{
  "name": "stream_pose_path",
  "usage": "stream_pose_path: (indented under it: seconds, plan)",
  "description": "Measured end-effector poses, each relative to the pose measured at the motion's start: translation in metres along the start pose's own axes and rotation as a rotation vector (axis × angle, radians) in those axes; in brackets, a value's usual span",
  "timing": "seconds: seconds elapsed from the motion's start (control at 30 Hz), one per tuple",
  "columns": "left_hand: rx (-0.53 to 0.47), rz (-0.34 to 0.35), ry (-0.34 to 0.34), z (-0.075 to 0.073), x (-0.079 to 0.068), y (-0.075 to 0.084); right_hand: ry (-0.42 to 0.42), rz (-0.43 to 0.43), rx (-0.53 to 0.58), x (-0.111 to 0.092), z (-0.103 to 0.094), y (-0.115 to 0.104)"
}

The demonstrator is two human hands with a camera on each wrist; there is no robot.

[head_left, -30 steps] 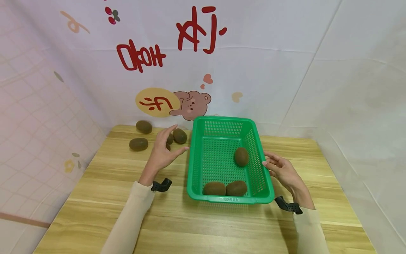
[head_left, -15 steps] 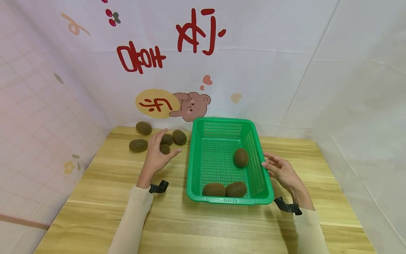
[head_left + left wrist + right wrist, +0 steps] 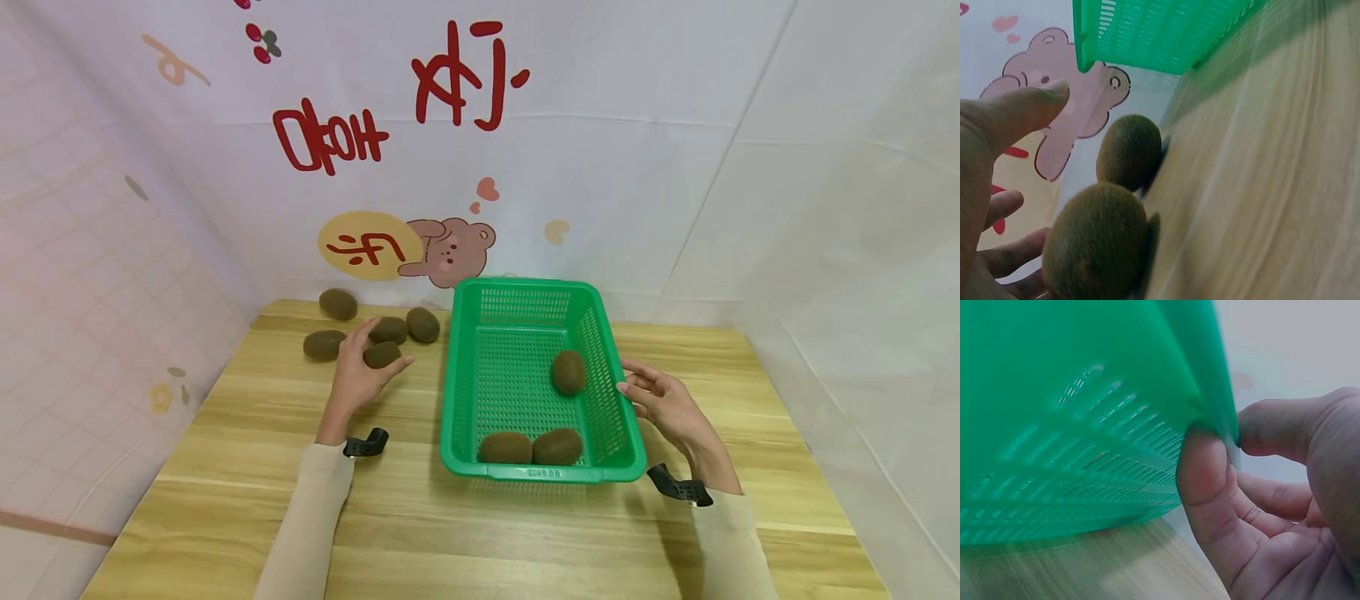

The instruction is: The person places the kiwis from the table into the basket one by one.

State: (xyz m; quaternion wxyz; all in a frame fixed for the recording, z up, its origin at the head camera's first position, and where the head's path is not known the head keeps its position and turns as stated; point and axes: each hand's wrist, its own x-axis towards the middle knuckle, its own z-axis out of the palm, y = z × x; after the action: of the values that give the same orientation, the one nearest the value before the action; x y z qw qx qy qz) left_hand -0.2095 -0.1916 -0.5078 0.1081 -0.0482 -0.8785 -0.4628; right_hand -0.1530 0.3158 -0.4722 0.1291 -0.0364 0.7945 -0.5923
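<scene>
Holding basket edge (image 3: pixel 633 433) and framing kiwi (image 3: pixel 382 356), hands (image 3: pixel 354 377) (image 3: pixel 670 408) leave open table (image 3: pixel 422 387) between

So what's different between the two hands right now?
The left hand is spread about a kiwi, its thumb apart from it; the right hand pinches the basket at its rim.
The left hand is to the left of the basket; the right hand is at its right side.
Both are bare and come out of cream sleeves.
</scene>
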Motion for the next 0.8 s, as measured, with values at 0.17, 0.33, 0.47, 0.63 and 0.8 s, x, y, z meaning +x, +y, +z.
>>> stream_pose_path:
  seconds: [0.17,0.33,0.47,0.63,0.8]
  plan:
    - [-0.025,-0.042,-0.009,-0.003,-0.001,-0.010,-0.010,-0.001,0.016,0.001,0.001,0.001]
    - [-0.025,-0.094,-0.066,-0.008,-0.002,-0.018,0.001,0.011,-0.007,0.002,0.001,-0.001]
    - [0.005,-0.112,-0.104,-0.010,-0.003,-0.022,0.000,0.013,-0.016,0.002,0.000,-0.001]
    - [0.020,-0.094,-0.109,-0.013,-0.004,-0.022,-0.003,0.011,-0.007,0.002,0.000,-0.001]
    - [0.024,-0.077,-0.101,-0.013,-0.003,-0.021,-0.004,0.013,-0.001,0.002,-0.001,-0.001]
